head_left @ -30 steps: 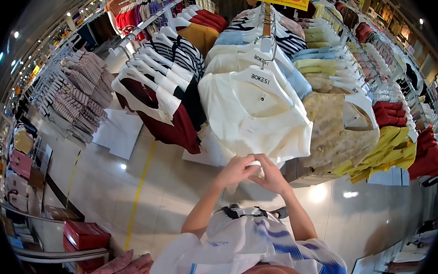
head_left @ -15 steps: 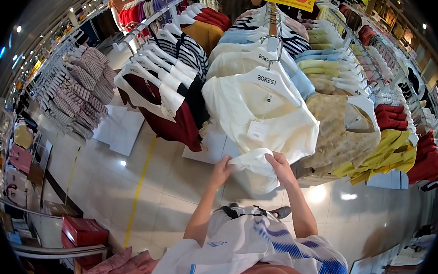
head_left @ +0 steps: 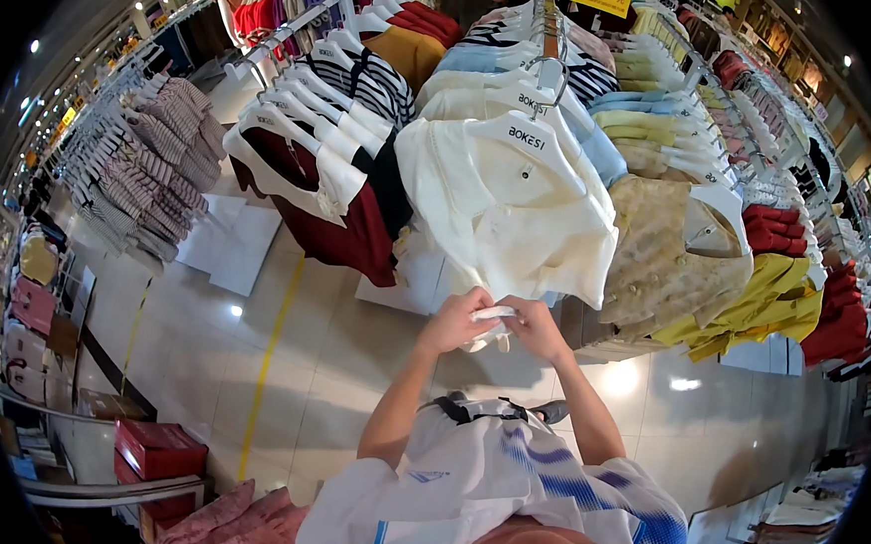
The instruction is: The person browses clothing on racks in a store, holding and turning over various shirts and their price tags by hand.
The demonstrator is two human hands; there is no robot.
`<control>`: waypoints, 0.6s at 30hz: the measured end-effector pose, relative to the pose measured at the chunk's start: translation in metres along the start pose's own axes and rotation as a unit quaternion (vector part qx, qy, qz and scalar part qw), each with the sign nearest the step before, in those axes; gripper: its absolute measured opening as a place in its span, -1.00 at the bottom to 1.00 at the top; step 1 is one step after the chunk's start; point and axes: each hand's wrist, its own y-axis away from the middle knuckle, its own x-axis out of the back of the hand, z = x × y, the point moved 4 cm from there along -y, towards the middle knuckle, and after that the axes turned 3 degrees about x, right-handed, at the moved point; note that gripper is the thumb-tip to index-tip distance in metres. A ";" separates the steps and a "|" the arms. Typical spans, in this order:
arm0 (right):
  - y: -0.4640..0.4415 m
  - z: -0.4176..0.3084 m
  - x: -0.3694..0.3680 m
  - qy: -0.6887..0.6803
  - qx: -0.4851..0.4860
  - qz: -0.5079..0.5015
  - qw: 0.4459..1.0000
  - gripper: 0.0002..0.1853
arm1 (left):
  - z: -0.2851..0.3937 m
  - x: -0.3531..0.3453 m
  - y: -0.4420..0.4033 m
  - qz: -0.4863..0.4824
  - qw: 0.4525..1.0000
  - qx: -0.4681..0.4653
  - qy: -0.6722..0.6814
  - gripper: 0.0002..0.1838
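Observation:
A white garment (head_left: pixel 504 211) hangs on a white hanger (head_left: pixel 529 136) marked BOKESI at the front of the centre rack. Its lower end is gathered between my two hands. My left hand (head_left: pixel 456 319) is closed on the left part of the bunched white cloth. Close beside it, my right hand (head_left: pixel 536 328) grips the same cloth from the right. A narrow rolled fold shows between the fingers, and a loose end hangs below them.
Dark red and white tops (head_left: pixel 306 189) hang to the left, a beige floral top (head_left: pixel 671 249) and yellow garments (head_left: pixel 752 306) to the right. Striped clothes (head_left: pixel 153 155) hang further left. A red box (head_left: pixel 160 450) sits at lower left, near a metal rail (head_left: pixel 113 493).
Half a second ago my hands were apart with the hem spread between them. They are now close together, with the cloth bunched, and the small white tag is no longer visible.

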 end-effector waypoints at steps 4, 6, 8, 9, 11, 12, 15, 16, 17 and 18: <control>-0.002 -0.003 0.002 -0.052 -0.084 0.014 0.995 -0.86 | -0.004 0.005 0.008 0.036 0.996 -0.028 -0.079 -0.51; -0.006 -0.005 -0.002 -0.064 -0.058 0.033 0.996 -0.90 | -0.013 0.000 0.013 0.073 0.994 -0.070 -0.043 -0.45; -0.009 -0.013 -0.002 -0.079 -0.081 0.048 0.992 -0.90 | -0.033 -0.015 0.018 0.089 0.994 -0.067 0.014 -0.44; -0.011 -0.014 -0.001 -0.094 -0.104 0.065 0.988 -0.87 | -0.046 -0.020 0.019 0.105 0.990 -0.065 0.070 -0.42; -0.012 -0.014 -0.001 -0.111 -0.104 0.081 0.985 -0.86 | -0.096 -0.034 0.019 0.116 0.985 -0.023 0.128 -0.48; -0.012 -0.014 0.000 -0.129 -0.105 0.098 0.981 -0.84 | -0.102 -0.034 0.019 0.124 0.975 0.020 0.185 -0.55; -0.007 -0.003 0.009 -0.113 -0.122 0.094 0.982 -0.85 | -0.106 -0.020 0.027 0.158 0.975 0.053 0.150 -0.74; -0.006 -0.003 0.011 -0.112 -0.121 0.092 0.982 -0.85 | -0.095 -0.013 0.029 0.159 0.974 0.053 0.151 -0.74; -0.005 -0.004 0.014 -0.085 -0.122 0.109 0.983 -0.85 | -0.083 -0.004 0.031 0.191 0.974 0.030 0.120 -0.79; -0.003 -0.004 0.018 -0.057 -0.121 0.126 0.983 -0.86 | -0.069 0.005 0.033 0.222 0.971 0.006 0.090 -0.83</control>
